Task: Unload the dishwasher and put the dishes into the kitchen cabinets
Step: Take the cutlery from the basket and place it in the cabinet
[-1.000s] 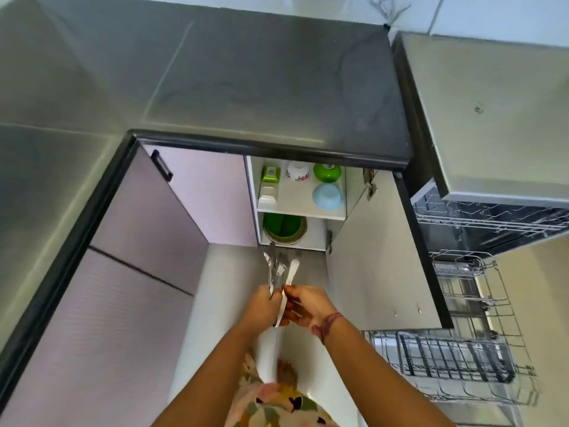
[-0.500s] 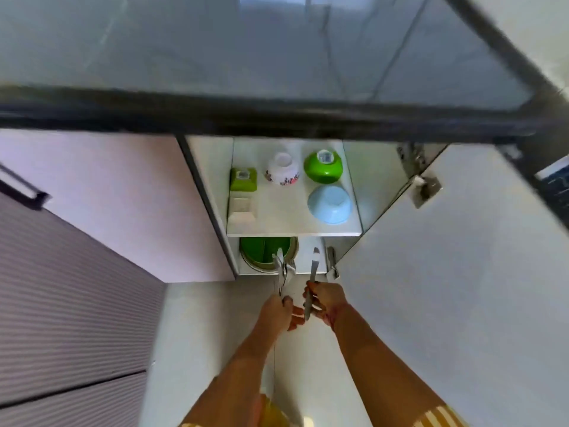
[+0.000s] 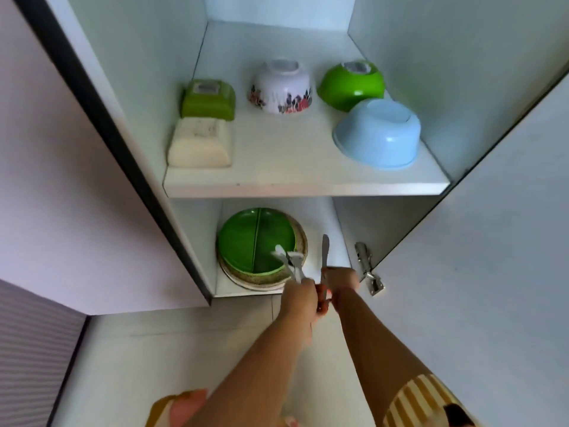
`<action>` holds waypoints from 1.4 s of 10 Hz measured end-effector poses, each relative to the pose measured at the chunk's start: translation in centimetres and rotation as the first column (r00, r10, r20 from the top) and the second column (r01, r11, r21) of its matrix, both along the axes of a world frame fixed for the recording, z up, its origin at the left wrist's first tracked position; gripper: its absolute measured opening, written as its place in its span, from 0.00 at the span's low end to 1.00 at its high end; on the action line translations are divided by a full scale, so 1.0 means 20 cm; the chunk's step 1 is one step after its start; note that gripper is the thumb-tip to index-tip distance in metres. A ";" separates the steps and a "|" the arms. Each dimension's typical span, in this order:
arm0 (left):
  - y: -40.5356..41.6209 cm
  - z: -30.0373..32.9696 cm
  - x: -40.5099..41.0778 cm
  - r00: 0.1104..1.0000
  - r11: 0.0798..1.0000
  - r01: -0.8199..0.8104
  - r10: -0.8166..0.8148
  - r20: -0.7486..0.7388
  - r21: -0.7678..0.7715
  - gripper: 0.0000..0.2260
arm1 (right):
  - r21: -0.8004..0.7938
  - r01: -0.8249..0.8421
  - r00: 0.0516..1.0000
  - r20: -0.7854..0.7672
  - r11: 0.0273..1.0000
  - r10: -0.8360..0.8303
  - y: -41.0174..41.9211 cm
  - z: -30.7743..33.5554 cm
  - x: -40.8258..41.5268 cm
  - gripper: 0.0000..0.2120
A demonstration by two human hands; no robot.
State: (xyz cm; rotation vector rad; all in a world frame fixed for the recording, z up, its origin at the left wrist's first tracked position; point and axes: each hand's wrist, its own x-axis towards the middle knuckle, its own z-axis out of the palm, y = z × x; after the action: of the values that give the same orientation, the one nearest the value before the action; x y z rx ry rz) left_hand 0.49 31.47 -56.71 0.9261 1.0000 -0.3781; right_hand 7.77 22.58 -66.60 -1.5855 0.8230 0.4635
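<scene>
Both grips are pinching cutlery: my left hand (image 3: 300, 298) is curled round a bundle of steel cutlery with a white-handled piece (image 3: 289, 261) fanned out at eleven o'clock, and my right hand (image 3: 341, 280) pinches a single steel table knife (image 3: 324, 255) upright, blade at twelve. I hold the knife apart from the bundle, I judge, so it can be set down by itself. Motion blur keeps me from telling forks from spoons in the bundle.

Both hands sit at the mouth of the lower compartment of the open white cabinet (image 3: 308, 189). Just beyond the bundle lies a round green divided plastic plate (image 3: 255, 241) stacked on a speckled beige plate (image 3: 300, 241), filling the left part of that floor. At one o'clock of the stack the floor is bare, the likely spot for cutlery.

On the shelf above, a green square bowl (image 3: 207, 100), a cream square bowl (image 3: 198, 143), a white floral bowl (image 3: 280, 87), a green round bowl (image 3: 351, 87) and a pale blue plastic bowl (image 3: 377, 134) stand upside down.

Room is tight: the shelf edge overhangs my knuckles, the steel door hinge (image 3: 366, 268) is near my right wrist at three o'clock, and the open white door (image 3: 492, 272) walls that side.
</scene>
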 end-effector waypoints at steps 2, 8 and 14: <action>0.08 -0.05 0.10 0.996 0.999 -0.038 0.040 0.075 -0.026 0.07 | -0.280 -0.049 0.994 0.078 0.959 0.073 0.04 -0.06 0.10 0.08; 0.21 -0.01 0.11 0.985 0.990 -0.052 0.073 0.159 -0.133 0.08 | -0.349 0.071 0.986 0.164 0.934 -0.013 0.13 -0.26 0.25 0.06; 0.31 -0.06 0.07 0.956 0.980 0.142 -0.171 0.238 0.137 0.05 | 0.425 -0.293 0.947 0.254 0.856 0.198 0.14 0.32 -0.17 0.22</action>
State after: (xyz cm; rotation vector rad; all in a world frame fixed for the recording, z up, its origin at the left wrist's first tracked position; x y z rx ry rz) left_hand 1.89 37.76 -57.84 1.1353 0.7263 -0.3280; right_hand 4.45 25.42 -60.18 -1.2677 0.3163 0.6197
